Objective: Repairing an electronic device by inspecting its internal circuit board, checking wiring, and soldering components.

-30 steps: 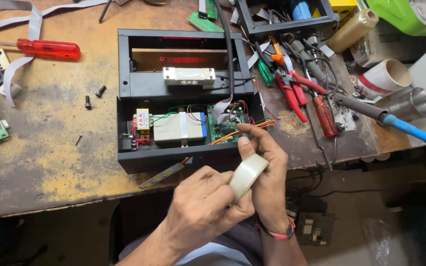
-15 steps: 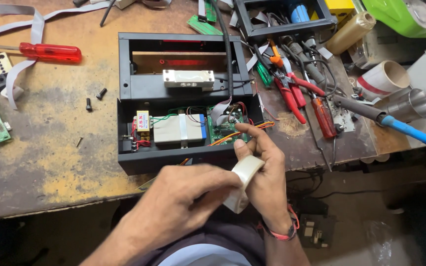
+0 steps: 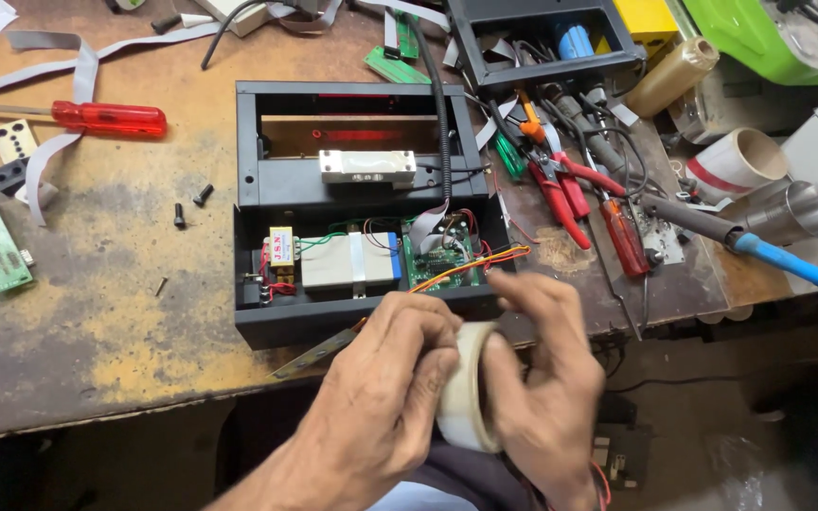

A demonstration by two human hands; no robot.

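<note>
1. The worn brown tabletop (image 3: pixel 97 360) fills the left and centre of the frame
2. The open black case (image 3: pixel 362 213) sits in the middle of the frame, showing a grey block, a green board and orange wires inside
3. My left hand (image 3: pixel 385 397), at lower centre, wraps its fingers over the near side of the tape roll
4. My right hand (image 3: pixel 546 374), just right of it, grips the roll's far side, thumb against its face
5. The pale tape roll (image 3: pixel 466 402) stands on edge between both hands, just below the case's front wall
6. A red-handled screwdriver (image 3: pixel 106 117) lies at upper left
</note>
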